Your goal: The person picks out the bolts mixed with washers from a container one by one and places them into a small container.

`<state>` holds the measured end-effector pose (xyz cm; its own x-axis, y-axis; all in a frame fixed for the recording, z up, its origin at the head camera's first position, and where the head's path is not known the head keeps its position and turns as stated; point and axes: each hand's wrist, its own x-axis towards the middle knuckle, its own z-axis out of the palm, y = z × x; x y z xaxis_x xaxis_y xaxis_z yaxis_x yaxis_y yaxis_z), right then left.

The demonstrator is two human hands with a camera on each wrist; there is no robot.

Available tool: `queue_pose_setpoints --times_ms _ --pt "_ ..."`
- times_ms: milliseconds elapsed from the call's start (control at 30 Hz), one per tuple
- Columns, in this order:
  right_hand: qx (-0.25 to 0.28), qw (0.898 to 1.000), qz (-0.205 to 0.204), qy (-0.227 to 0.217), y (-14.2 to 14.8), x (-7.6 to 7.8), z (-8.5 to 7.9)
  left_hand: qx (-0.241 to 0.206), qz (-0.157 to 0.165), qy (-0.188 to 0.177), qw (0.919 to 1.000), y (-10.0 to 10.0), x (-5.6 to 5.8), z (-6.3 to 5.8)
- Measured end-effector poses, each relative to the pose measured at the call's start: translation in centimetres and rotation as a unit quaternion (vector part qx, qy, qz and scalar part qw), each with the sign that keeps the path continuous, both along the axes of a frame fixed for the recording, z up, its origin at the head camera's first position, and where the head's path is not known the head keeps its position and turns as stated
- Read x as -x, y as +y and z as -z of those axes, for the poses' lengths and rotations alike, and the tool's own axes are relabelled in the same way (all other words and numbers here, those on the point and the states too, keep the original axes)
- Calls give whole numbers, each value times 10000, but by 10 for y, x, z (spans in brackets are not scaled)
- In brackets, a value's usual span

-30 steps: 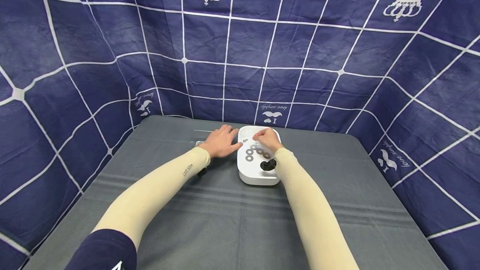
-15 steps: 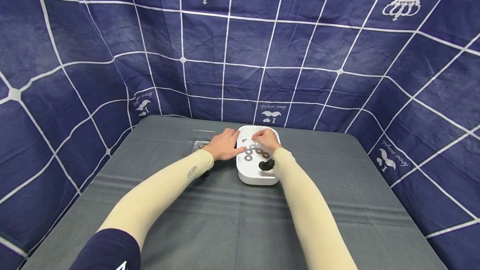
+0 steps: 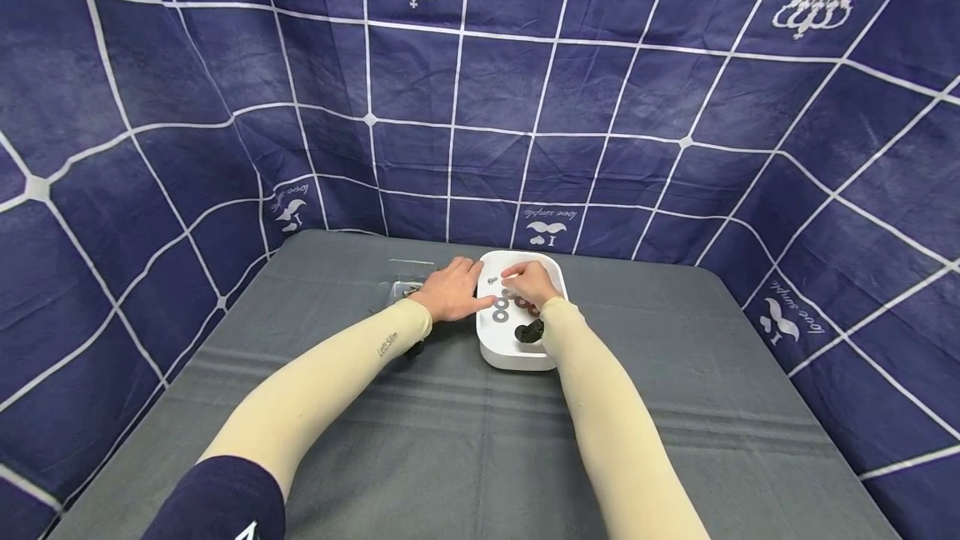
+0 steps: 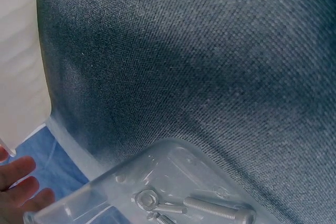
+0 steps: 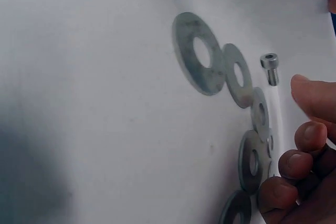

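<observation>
A white tray holds several flat metal washers laid in a chain and a small socket-head screw. My left hand lies at the tray's left rim, fingers stretched out and thumb reaching over the edge. In the left wrist view its fingertips show beside the tray wall. My right hand is inside the tray, its bent fingers low over the smaller washers and close to the screw. I cannot tell whether its fingertips pinch anything; the thumb side is hidden.
Left of the tray, partly behind my left hand, stands a clear plastic box with bolts and an eye bolt in it. Grey cloth covers the table. A blue checked curtain rises behind and at both sides.
My left hand has shifted slightly toward me and right, its thumb now farther over the tray rim. My right hand has moved a little over the washers, covering more of them.
</observation>
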<state>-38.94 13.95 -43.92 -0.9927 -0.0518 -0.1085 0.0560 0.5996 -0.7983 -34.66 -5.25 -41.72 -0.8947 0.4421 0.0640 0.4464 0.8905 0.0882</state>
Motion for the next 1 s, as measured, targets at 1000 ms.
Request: queue_pose_setpoints --times_ms 1000 --pt "-306 9993 -126 -146 -5 10 8 80 -28 65 9999 1 -2 -1"
